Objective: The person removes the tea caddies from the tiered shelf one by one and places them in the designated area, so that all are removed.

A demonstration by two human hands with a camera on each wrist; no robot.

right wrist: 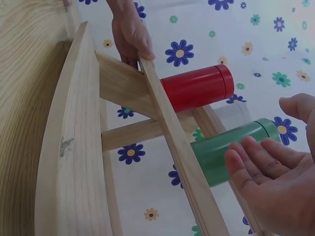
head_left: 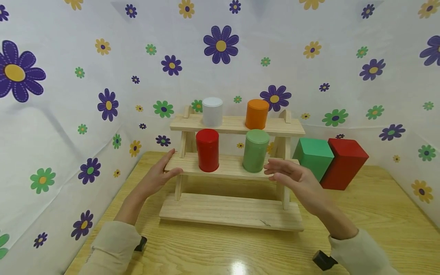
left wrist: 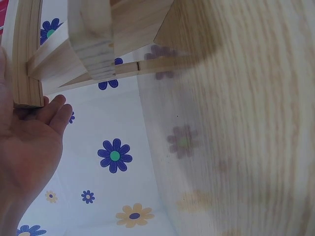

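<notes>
A three-tier wooden shelf (head_left: 230,212) stands on the table. My left hand (head_left: 159,175) grips the left end of its middle tier, with the thumb at the front edge; in the left wrist view the fingers (left wrist: 51,114) reach round the board's end. On that tier stand a red can (head_left: 208,151) and a light green can (head_left: 255,151). My right hand (head_left: 298,182) hovers by the tier's right end, just right of the green can, fingers slightly bent and holding nothing. Above, the top tier carries a white can (head_left: 212,112) and an orange can (head_left: 256,114).
Right of the shelf, a green box (head_left: 313,157) and a red box (head_left: 345,165) stand side by side on the wooden table (head_left: 192,252). A white flower-patterned sheet (head_left: 192,34) hangs behind and along both sides.
</notes>
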